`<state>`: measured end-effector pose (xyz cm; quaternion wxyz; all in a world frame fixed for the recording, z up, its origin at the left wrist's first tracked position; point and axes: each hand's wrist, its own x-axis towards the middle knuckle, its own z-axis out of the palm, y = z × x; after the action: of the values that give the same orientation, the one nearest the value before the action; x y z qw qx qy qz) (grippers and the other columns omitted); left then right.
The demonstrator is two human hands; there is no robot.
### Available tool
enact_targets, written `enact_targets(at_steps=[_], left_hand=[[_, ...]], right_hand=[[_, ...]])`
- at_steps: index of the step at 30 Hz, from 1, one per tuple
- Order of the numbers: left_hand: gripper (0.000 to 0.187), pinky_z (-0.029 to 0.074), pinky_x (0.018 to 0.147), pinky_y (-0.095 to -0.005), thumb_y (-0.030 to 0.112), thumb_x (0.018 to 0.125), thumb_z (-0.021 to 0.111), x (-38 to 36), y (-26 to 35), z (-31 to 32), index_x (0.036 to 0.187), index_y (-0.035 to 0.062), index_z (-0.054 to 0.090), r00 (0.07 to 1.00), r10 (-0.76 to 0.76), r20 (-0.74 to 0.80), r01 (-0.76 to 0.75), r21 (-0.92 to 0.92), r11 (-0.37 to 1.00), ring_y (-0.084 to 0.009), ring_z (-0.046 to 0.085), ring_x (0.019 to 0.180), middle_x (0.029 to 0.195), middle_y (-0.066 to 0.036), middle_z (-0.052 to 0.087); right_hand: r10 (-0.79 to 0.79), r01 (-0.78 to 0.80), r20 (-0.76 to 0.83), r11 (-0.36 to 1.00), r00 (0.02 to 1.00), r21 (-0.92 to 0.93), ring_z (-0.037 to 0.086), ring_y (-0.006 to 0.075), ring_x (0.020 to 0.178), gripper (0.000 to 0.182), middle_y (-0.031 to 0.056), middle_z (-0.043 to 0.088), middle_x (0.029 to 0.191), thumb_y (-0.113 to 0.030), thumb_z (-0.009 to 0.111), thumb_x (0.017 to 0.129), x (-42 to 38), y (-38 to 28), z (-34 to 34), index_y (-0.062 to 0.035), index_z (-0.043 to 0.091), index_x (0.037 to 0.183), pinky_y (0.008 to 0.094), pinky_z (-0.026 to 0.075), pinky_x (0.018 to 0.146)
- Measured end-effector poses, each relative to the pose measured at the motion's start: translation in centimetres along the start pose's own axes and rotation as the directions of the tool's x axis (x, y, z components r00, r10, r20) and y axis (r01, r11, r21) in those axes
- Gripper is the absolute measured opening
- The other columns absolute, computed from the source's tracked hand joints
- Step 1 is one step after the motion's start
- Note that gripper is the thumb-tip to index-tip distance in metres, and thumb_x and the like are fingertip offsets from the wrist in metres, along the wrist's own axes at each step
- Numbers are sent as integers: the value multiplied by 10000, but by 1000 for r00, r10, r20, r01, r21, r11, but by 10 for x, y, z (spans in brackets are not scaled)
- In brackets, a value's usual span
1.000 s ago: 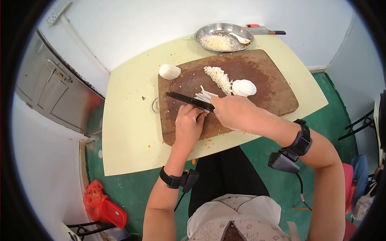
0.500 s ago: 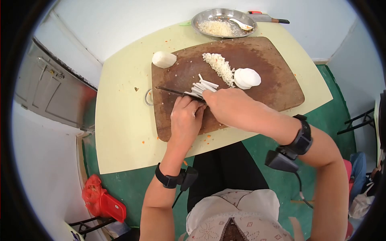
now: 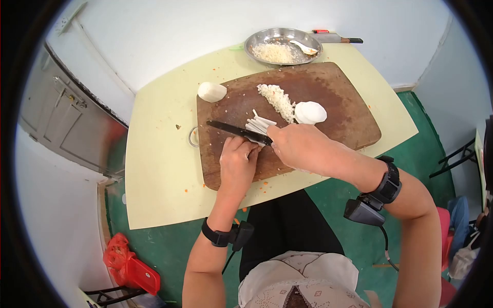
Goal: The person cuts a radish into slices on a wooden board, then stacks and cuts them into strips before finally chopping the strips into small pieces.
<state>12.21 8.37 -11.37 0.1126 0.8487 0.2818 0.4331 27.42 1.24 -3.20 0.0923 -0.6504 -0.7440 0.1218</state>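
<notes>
Nearest the person, the left hand lies palm-down on the wooden cutting board, fingers curled together and pressed onto the near ends of the white vegetable strips; the strips run out from under the fingertips toward the far side. Whether the fingers pinch the strips or merely hold them down cannot be told.

Just right of that hand, the right hand is closed around the handle of the black knife. The blade runs leftward from this grip, passing just beyond the left fingertips and across the strips, its tip over bare board to the left.

Beyond the right-hand grip, close by, sits a round white vegetable piece, cut face up. Left of it, past the strips, a row of diced white bits lies on the board. Farther left of both grips, at the board's far corner, a white vegetable chunk rests on the pale yellow table.

Farthest away, a metal dish holds more diced bits and a white spoon. A cleaver lies beside the dish.
</notes>
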Motion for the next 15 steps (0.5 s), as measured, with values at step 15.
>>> enact_targets(at_steps=[15], left_hand=[[118,473,633,-346,-33,645,693,-3,-2,-2,746,18,660,1000,-1,-12,1,-37,999,-263,566,715,761,-83,605]], right_hand=[[81,-79,-12,991,997,111,608,403,746,177,223,612,743,-136,492,874,27,10,16,35,493,919,479,469,675]])
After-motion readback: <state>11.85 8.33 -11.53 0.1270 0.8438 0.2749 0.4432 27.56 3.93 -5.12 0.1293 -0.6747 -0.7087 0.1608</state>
